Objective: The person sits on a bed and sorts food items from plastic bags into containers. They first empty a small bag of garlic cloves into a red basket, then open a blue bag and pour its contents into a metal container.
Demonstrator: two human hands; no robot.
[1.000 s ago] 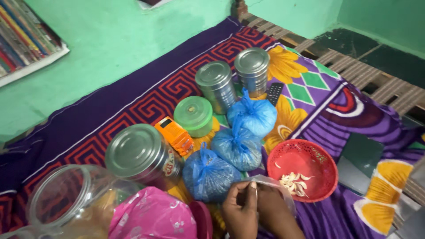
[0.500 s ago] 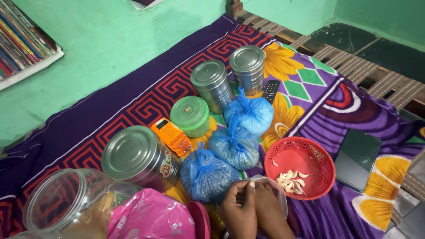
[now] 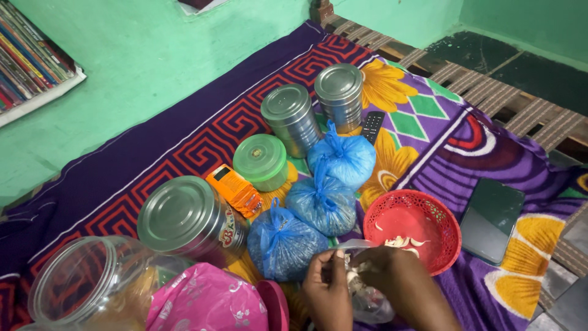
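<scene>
My left hand (image 3: 327, 294) pinches the rim of a clear plastic bag (image 3: 367, 300) at the bottom of the view. My right hand (image 3: 401, 279) reaches over the bag's mouth and holds pale garlic cloves (image 3: 358, 270) at its fingertips. Just right of my hands a red mesh basket (image 3: 422, 214) holds a few more garlic cloves (image 3: 401, 243), partly hidden by my right hand. Three tied blue bags (image 3: 285, 239) lie in a row just beyond my left hand.
On the patterned purple bedspread (image 3: 184, 141) stand a large steel tin (image 3: 187, 217), two steel canisters (image 3: 291, 116), a green-lidded tub (image 3: 263, 159), an orange packet (image 3: 236, 190), a clear jar (image 3: 92, 285), a pink bag (image 3: 208, 300), a remote (image 3: 372, 125) and a dark phone (image 3: 493, 217).
My right hand has moved from beside the left hand toward the basket and now holds garlic cloves over the bag. The bag has sagged lower. The view shifted slightly.
</scene>
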